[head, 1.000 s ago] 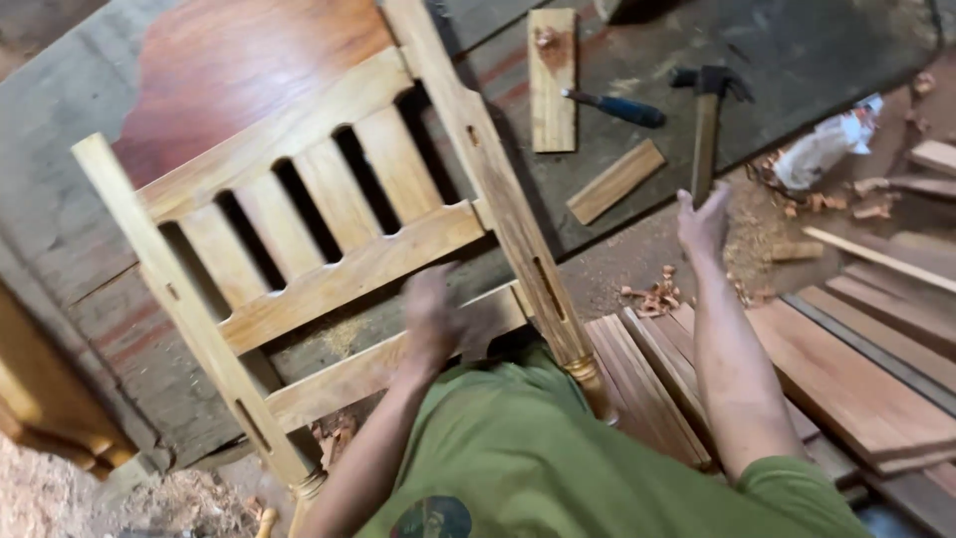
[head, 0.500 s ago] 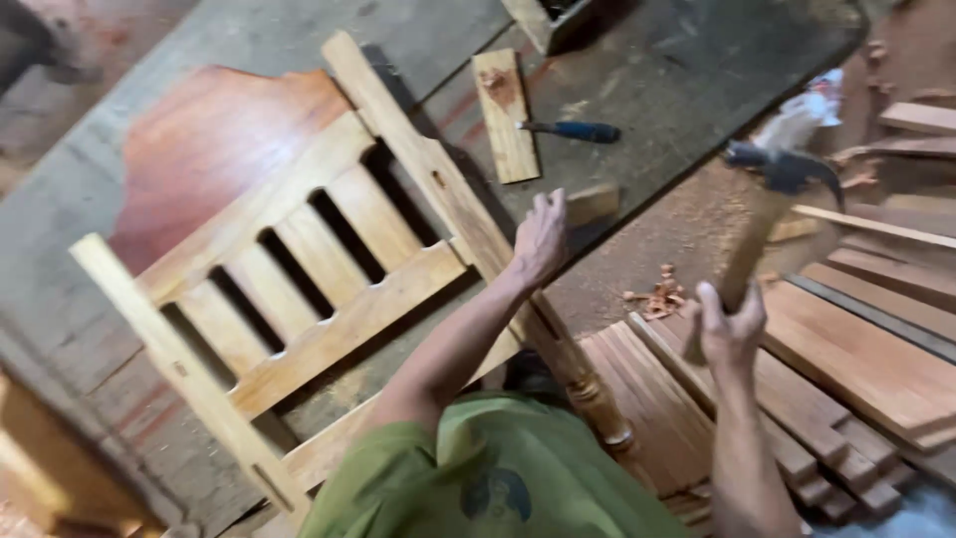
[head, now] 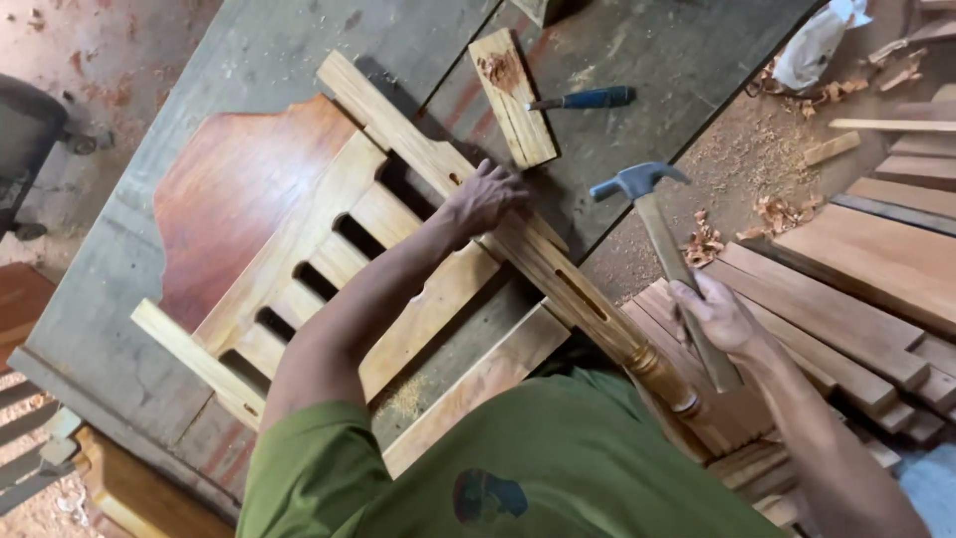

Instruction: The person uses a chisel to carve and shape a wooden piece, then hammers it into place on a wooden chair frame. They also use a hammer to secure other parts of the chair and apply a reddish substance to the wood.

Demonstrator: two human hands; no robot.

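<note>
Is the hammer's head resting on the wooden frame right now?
No, the hammer is raised in the right hand, clear of the frame.

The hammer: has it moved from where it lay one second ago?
Yes. The hammer has left the workbench beside the blue-handled tool and is now raised in the right hand, nearer the person.

White crumpled bag (head: 812, 45), top right corner

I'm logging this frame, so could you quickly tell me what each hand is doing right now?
Left hand: pressed on the wooden post of the slatted frame, fingers curled.
Right hand: closed around the hammer handle, head raised.
</note>
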